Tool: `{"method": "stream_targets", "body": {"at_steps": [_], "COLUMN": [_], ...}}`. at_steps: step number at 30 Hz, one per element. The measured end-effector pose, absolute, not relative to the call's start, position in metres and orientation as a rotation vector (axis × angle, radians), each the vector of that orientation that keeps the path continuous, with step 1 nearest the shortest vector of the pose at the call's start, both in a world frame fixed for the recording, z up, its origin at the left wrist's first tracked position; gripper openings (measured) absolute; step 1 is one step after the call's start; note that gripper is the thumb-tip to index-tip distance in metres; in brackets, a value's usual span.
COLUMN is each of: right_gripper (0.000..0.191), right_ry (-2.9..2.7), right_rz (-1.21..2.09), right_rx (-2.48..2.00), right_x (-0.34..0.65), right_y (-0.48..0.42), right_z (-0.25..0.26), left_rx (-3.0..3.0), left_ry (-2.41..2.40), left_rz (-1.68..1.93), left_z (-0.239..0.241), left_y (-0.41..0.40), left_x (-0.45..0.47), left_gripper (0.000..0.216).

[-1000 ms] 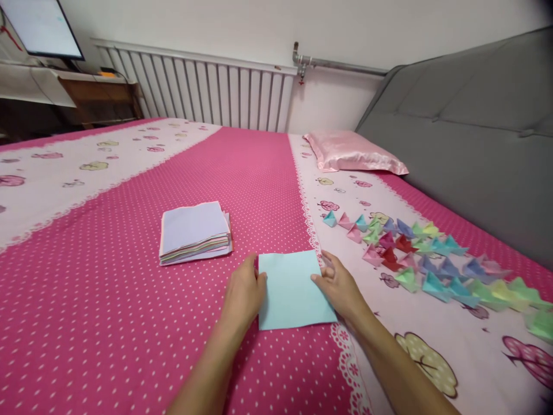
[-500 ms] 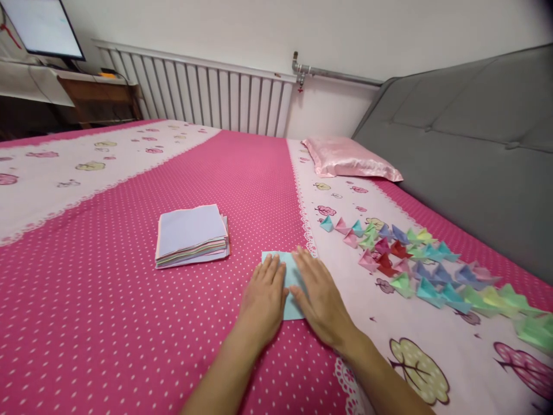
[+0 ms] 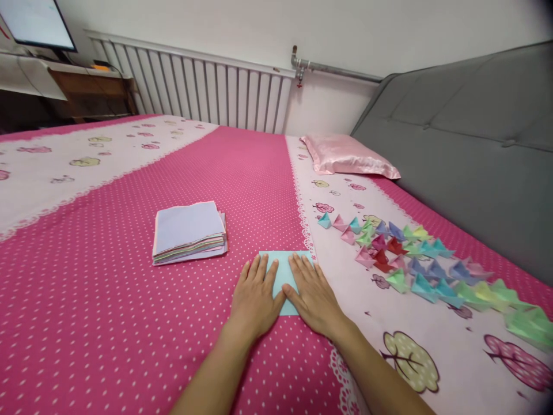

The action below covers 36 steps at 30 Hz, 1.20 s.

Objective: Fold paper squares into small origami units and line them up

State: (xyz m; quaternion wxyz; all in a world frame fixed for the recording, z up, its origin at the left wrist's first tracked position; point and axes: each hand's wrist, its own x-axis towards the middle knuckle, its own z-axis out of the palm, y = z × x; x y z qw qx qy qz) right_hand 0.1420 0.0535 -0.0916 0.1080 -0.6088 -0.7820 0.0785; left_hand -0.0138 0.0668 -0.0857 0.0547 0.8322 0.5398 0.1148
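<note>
A light blue sheet of paper lies flat on the pink dotted bedspread. My left hand rests palm down over its left side, fingers stretched and slightly spread. Over the right side lies my right hand, also flat with fingers extended. The two thumbs meet near the middle of the sheet. Between the hands the sheet's centre shows, along with parts of its top and bottom edges; the palms cover the rest.
Left of the hands sits a stack of coloured paper. Rows of folded paper boats spread over the right side of the bed. Farther back are a pink pillow, a grey headboard and a white radiator.
My hands have settled flat and moved slightly apart at the fingers, the left shifting a little leftward. More of the paper's top edge shows between them. The view has tilted slightly.
</note>
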Motion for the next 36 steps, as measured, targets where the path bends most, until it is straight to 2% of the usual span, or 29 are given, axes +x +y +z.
{"method": "stream_targets", "body": {"at_steps": [5, 9, 13, 17, 22, 25, 28, 36], "right_gripper": [0.068, 0.072, 0.072, 0.058, 0.051, 0.050, 0.042, 0.038], "right_ry": [-2.212, -2.147, -1.958, -1.636, -1.527, -1.513, -1.447, -1.177], "right_rz": [0.259, 0.288, 0.365, 0.444, 0.752, 1.073, 1.343, 1.477], "right_rx": [-1.927, -1.992, -2.002, -1.943, -1.924, -1.706, -1.522, -1.406], "right_x": [0.147, 0.150, 0.155, 0.168, 0.188, 0.194, 0.198, 0.192], "right_y": [0.054, 0.054, 0.058, 0.064, 0.063, 0.062, 0.062, 0.063], "right_z": [-0.091, -0.091, -0.087, -0.076, -0.066, -0.061, -0.055, -0.058], "left_rx": [2.460, 2.415, 2.368, 2.328, 2.039, 1.886, 1.785, 1.256], "left_ry": [1.732, 1.800, 1.879, 1.896, 1.871, 1.765, 1.653, 1.377], "left_rz": [0.284, 0.237, 0.226, 0.351, 0.643, 0.693, 0.724, 0.992], "left_z": [-0.083, -0.083, -0.080, -0.067, -0.050, -0.052, -0.061, -0.059], "left_y": [0.067, 0.067, 0.067, 0.070, 0.075, 0.077, 0.079, 0.080], "left_x": [-0.019, -0.023, -0.024, -0.024, -0.028, -0.032, -0.035, -0.030], "left_gripper": [0.072, 0.075, 0.064, 0.047, 0.036, 0.034, 0.037, 0.035]}}
